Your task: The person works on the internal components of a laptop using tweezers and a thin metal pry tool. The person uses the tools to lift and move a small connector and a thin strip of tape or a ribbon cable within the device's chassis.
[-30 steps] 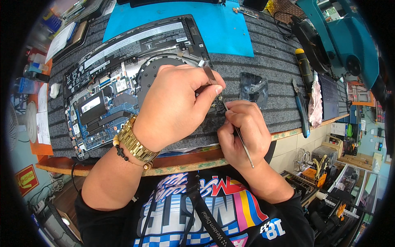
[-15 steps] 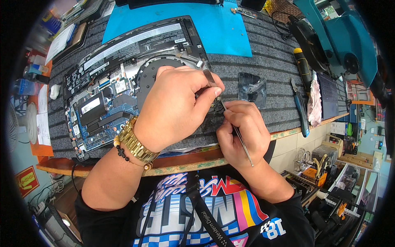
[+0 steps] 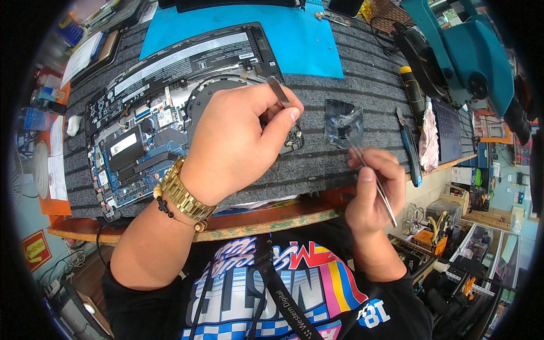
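Note:
An opened laptop (image 3: 141, 144) lies with its inside up, showing the battery (image 3: 187, 62), a blue circuit board and a round black fan, partly hidden by my left hand. My left hand (image 3: 241, 124), with a gold watch on its wrist, pinches metal tweezers (image 3: 277, 92) over the laptop's near right corner. Their flat end sticks up above the fingers; the tips are hidden. To the right, my right hand (image 3: 377, 187) holds a slim metal rod-like tool (image 3: 378, 187) between thumb and fingers. Its far end reaches the near edge of a small clear plastic bag (image 3: 343, 122) with something dark in it.
A blue mat (image 3: 306, 51) lies behind the laptop on the ribbed grey cloth (image 3: 306, 164). Right of the bag are a utility knife (image 3: 409, 147), a yellow-and-black screwdriver (image 3: 415, 93) and a crumpled wrapper (image 3: 430, 141). A teal stand (image 3: 481, 62) rises at the far right.
My right hand has moved right, away from my left hand, carrying the rod-like tool to the bag. My left hand has shifted slightly left, still gripping the tweezers.

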### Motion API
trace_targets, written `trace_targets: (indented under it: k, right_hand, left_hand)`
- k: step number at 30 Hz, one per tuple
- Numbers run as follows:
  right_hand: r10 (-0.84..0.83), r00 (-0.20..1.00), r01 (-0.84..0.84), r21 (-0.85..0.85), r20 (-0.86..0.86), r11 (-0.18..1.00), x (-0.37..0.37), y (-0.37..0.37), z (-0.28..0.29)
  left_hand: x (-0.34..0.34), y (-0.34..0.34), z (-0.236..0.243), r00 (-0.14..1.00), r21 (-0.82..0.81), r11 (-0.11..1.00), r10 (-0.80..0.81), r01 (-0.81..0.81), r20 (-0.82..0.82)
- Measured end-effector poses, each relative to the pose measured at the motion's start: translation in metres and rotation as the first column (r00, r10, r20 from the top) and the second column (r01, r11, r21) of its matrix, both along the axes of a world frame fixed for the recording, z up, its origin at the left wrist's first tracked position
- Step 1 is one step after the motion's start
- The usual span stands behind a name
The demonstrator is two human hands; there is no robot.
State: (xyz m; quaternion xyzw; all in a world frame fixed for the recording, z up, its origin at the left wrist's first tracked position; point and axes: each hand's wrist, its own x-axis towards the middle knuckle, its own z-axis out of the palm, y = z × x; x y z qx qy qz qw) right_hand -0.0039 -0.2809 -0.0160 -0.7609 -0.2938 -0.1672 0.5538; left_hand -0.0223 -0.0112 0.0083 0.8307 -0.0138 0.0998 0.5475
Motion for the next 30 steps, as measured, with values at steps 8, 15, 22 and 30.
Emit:
trace_targets:
  k: [8, 15, 22, 30]
  right_hand:
    - [-0.064, 0.967, 0.120, -0.214, 0.248, 0.969, 0.025, -0.026, -0.011]
    - [-0.042, 0.969, 0.091, -0.191, 0.245, 0.977, 0.024, -0.025, -0.013]
    - [-0.035, 0.958, 0.103, -0.231, 0.284, 0.967, 0.026, -0.024, -0.015]
    - [0.005, 0.956, 0.087, -0.304, 0.292, 0.949, 0.026, -0.024, -0.013]
  left_hand:
    - [0.001, 0.001, 0.000, 1.000, 0.018, 1.000, 0.000, 0.000, -0.007]
    - [0.000, 0.000, 0.000, 1.000, 0.020, 1.000, 0.009, -0.009, -0.004]
    - [-0.001, 0.001, 0.001, 0.999, 0.002, 1.000, 0.020, -0.020, 0.033]
    - [-0.001, 0.002, 0.001, 1.000, 0.015, 1.000, 0.018, -0.018, 0.005]
